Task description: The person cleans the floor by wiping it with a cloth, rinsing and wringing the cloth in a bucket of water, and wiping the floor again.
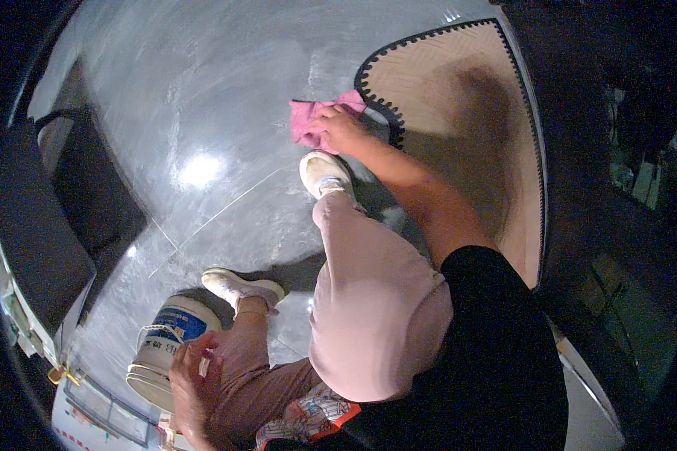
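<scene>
My right hand (338, 128) grips and presses a pink cloth (304, 121) on the grey floor, just beyond the toe of my right shoe (322, 172). The cloth touches the black toothed edge of a tan mat (429, 67). At the lower left, my left hand (196, 366) is raised by my left knee, in front of a white plastic bucket (189, 310) with a blue label. Its fingers are bent and blurred; a small pale patch shows among them, and I cannot tell if it is something held. My left shoe (242, 286) rests on the floor near the bucket.
The smooth grey floor (231, 113) bears whitish streaks, thin lines and a bright light reflection. A dark boxy object (34, 214) stands at the left. A patterned cloth with an orange edge (310, 414) lies by my lap. The right side is very dark.
</scene>
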`<state>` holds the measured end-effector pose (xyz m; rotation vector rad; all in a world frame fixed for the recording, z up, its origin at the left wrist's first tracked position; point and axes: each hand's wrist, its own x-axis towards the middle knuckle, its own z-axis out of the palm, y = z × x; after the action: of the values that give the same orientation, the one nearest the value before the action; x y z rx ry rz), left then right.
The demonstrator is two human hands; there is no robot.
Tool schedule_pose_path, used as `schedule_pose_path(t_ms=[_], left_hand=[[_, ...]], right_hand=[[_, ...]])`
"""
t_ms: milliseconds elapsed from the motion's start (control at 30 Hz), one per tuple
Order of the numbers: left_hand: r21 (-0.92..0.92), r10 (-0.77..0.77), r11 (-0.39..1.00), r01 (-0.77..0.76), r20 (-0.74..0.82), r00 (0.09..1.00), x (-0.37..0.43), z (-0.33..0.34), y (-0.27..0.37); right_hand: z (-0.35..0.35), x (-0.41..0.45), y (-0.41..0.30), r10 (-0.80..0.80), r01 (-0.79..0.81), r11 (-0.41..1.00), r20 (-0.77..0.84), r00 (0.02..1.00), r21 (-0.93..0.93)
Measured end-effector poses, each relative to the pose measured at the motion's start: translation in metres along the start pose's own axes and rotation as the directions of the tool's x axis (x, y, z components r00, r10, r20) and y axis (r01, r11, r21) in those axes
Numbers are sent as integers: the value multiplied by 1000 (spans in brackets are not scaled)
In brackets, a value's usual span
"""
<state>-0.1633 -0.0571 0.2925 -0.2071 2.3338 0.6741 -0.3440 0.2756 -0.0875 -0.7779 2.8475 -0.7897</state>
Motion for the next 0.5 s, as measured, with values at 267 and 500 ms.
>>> schedule_pose_path(t_ms=[267, 500], left_hand=[[-134, -151, 981, 144, -45, 988, -17, 32, -48], [-339, -350, 871, 355, 80, 933, -17, 41, -53]], right_hand=[[-39, -98, 155, 659, -637, 703, -626, 416, 317], [-63, -117, 225, 554, -733, 677, -606, 571, -73]])
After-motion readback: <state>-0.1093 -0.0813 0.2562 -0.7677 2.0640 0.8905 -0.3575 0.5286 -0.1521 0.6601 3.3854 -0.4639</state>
